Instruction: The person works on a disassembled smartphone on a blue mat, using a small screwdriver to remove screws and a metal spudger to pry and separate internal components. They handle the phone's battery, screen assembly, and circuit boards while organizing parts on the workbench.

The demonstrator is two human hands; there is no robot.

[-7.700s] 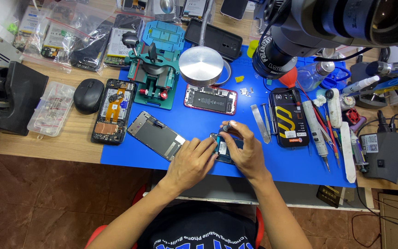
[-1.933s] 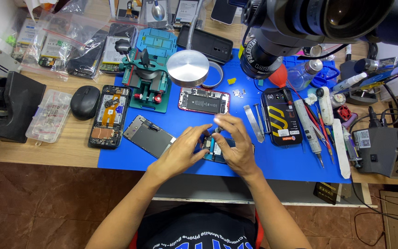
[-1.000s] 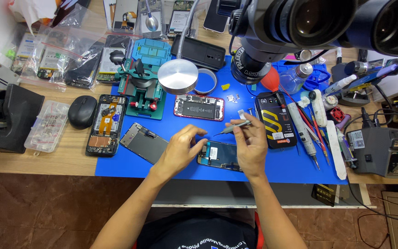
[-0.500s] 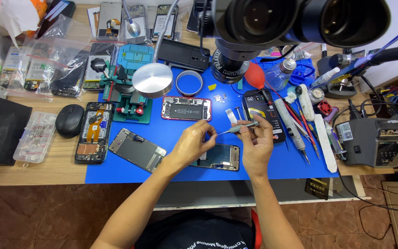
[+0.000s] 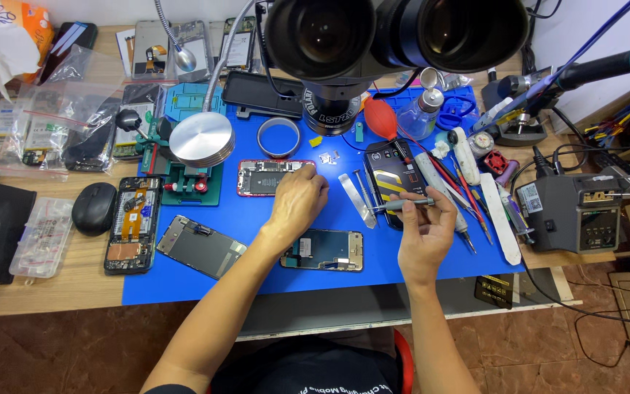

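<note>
An opened phone (image 5: 323,250) lies flat on the blue mat (image 5: 184,281), near both hands. The right hand (image 5: 426,232) pinches tweezers (image 5: 401,206), tips pointing left. Farther, the left hand (image 5: 297,201) rests curled fingers (image 5: 313,177) on the red-framed phone (image 5: 262,177).

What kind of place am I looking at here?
Most likely a phone repair bench: opened phones lie on a blue work mat, a stereo microscope hangs overhead, and the right hand holds a slim screwdriver.

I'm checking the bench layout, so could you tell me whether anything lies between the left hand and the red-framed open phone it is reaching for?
Nothing visible does: the left hand already rests over the right end of the red-framed phone, on bare blue mat.
</note>
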